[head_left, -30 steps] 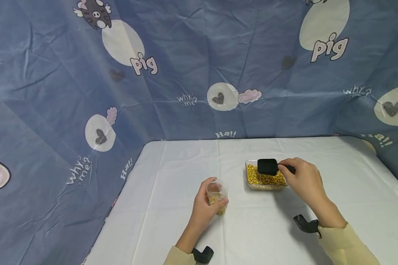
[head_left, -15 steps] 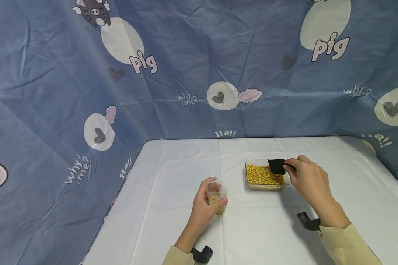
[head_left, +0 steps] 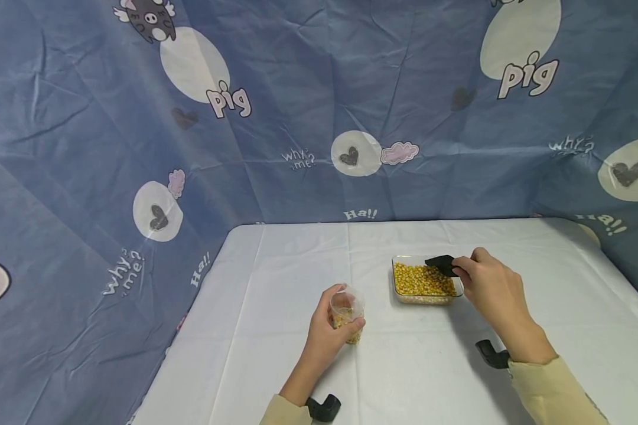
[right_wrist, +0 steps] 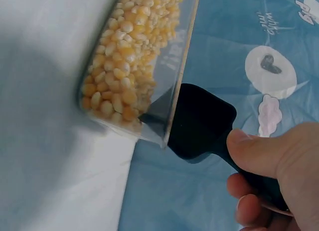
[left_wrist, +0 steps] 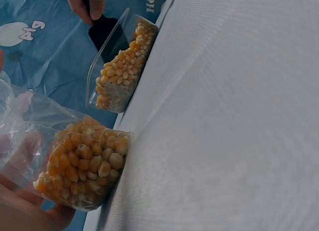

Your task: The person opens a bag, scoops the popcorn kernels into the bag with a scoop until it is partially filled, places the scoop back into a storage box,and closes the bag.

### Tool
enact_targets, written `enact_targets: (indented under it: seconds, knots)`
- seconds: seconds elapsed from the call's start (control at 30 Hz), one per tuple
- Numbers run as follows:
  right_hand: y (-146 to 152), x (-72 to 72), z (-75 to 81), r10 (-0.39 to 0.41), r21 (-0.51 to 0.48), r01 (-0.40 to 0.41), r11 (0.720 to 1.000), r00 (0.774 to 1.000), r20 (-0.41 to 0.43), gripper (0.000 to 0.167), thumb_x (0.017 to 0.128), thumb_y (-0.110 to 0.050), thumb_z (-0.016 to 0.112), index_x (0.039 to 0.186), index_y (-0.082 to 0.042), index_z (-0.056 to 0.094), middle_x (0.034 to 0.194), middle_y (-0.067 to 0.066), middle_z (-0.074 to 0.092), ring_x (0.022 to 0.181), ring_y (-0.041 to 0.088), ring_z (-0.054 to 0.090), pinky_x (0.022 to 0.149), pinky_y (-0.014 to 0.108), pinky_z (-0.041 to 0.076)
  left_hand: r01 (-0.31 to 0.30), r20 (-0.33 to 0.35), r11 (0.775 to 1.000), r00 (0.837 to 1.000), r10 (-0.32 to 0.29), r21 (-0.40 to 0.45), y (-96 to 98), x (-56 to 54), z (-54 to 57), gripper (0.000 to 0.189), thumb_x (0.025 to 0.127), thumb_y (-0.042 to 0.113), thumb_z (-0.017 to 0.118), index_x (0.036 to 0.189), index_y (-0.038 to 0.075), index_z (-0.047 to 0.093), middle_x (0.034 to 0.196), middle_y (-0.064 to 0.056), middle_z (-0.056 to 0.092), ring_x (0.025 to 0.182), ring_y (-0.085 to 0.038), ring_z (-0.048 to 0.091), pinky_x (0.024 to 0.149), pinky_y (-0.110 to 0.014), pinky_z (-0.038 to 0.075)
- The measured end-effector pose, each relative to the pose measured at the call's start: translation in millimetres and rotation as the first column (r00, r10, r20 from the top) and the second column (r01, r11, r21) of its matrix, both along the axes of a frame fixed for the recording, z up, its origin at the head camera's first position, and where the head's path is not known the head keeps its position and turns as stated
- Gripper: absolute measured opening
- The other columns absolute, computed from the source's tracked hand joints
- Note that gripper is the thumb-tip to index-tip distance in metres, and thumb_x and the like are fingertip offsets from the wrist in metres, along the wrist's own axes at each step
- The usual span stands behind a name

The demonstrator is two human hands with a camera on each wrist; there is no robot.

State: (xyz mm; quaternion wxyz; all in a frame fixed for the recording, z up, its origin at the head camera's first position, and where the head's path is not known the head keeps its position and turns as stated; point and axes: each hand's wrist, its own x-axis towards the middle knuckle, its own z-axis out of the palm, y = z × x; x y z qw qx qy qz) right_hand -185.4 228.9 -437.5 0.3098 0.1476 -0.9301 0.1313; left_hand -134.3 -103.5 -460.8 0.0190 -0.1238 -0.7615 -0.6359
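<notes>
My right hand grips the handle of a small black scoop. In the right wrist view the scoop tilts down into a clear rectangular container, its tip at the corn kernels inside. On the left, my left hand holds a clear plastic bag upright, fingers and thumb around its sides. Corn kernels fill the lower part of the bag, and its top is spread wide. The bag stands to the left of the container and nearer to me.
A white cloth covers the table. Behind and to the left hangs a blue printed curtain. Black camera mounts sit at both wrists, below beige sleeves.
The scoop has moved right over the container, turned, and dipped toward the kernels near its right end. My left hand and the bag have stayed in place.
</notes>
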Motion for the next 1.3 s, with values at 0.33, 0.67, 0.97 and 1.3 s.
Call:
enact_targets:
  seconds: [0.33, 0.67, 0.97, 1.3]
  knots:
    - [1.2, -2.7, -7.1, 0.026, -0.171, 0.005, 0.985, 0.983, 0.182, 0.010, 0.089, -0.012, 0.078, 0.098, -0.011, 0.076, 0.079, 0.002, 0.063, 0.054, 0.012, 0.047, 0.045, 0.032, 0.035, 0.005, 0.004, 1.000, 1.000, -0.005, -0.004, -0.1, 0.1, 0.3, 0.071, 0.089, 0.011, 0.079, 0.149, 0.013, 0.041, 0.131, -0.015, 0.056, 0.119, -0.031, 0.055, 0.097, -0.049, 0.044]
    - [6.1, -8.5, -9.8, 0.089, -0.311, 0.049, 0.949, 0.906, 0.414, 0.016, 0.099, -0.019, 0.066, 0.108, -0.009, 0.075, 0.086, 0.008, 0.072, 0.050, 0.017, 0.043, 0.051, 0.035, 0.034, -0.001, 0.007, 1.000, 1.000, 0.001, -0.020, -0.3, 0.0, -1.0, 0.071, 0.088, 0.015, 0.080, 0.149, 0.011, 0.042, 0.131, -0.012, 0.057, 0.118, -0.030, 0.055, 0.095, -0.047, 0.045]
    - [4.4, -12.0, -9.5, 0.169, -0.379, 0.050, 0.924, 0.835, 0.524, 0.018, 0.100, -0.023, 0.066, 0.107, -0.010, 0.076, 0.090, 0.004, 0.073, 0.080, 0.021, 0.063, 0.068, 0.042, 0.048, -0.018, 0.004, 1.000, 1.000, 0.018, -0.012, 0.9, -1.1, -5.5, 0.069, 0.089, 0.011, 0.079, 0.148, 0.014, 0.043, 0.129, -0.008, 0.057, 0.119, -0.027, 0.055, 0.096, -0.045, 0.045]
    - [0.1, -12.4, -12.2, 0.188, -0.439, 0.116, 0.891, 0.786, 0.589, 0.023, 0.100, -0.025, 0.065, 0.108, -0.006, 0.076, 0.095, 0.008, 0.072, 0.087, 0.029, 0.064, 0.071, 0.044, 0.049, -0.018, 0.007, 0.999, 1.000, 0.018, -0.033, -1.8, -10.8, -25.5, 0.074, 0.087, 0.013, 0.081, 0.150, 0.018, 0.042, 0.132, -0.007, 0.057, 0.121, -0.027, 0.053, 0.099, -0.049, 0.042]
